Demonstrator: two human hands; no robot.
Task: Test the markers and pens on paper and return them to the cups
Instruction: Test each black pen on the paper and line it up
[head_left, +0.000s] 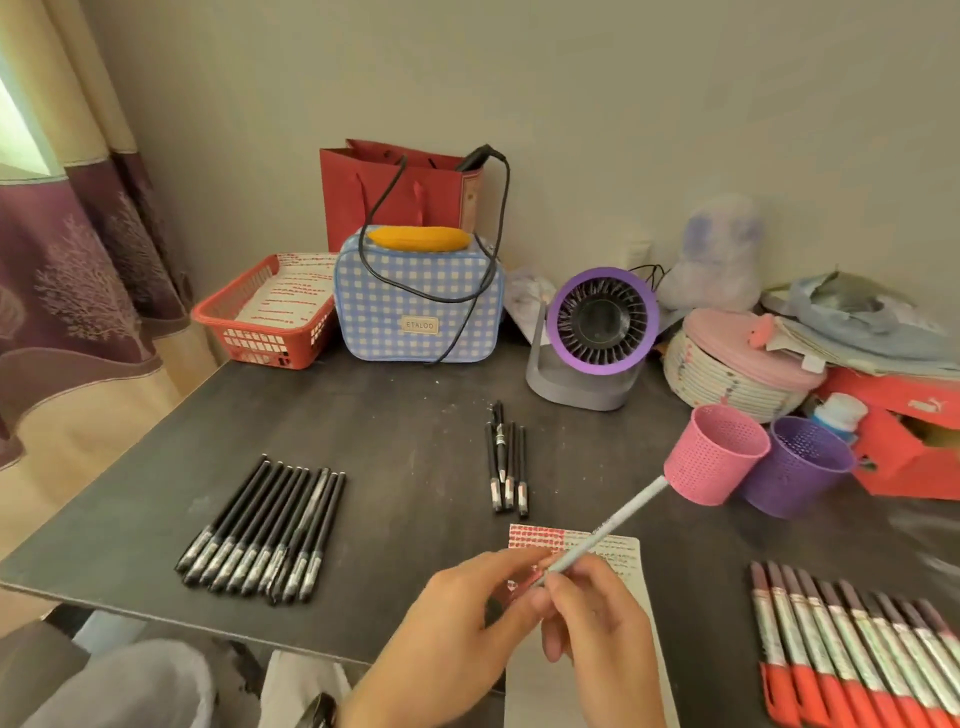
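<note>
Markers and pens lie in groups on a dark table (395, 415), the biggest thing in view. At its back edge stand a blue checked bag (415, 296) and a purple-rimmed fan (597, 322).

The red-ended markers (852, 649) fill the near right corner. They lie side by side in a row, with their red ends toward the person. The black pens (265, 530) lie at the near left, also packed side by side.

Between those two rows, at the near edge, lies the paper (618, 551). It has red marks across its top and sits partly under the hands. Right of centre the pink cup (717, 454) stands just beside the purple cup (800, 467). A small cluster of pens (506, 462) lies mid-table, apart from the paper.

Both hands are together above the paper. The right hand (597, 623) curls its fingers round a pale pen (608, 525) near its lower end. The pen's far end points up toward the pink cup. The left hand (457, 639) pinches the reddish lower tip of the same pen.
</note>
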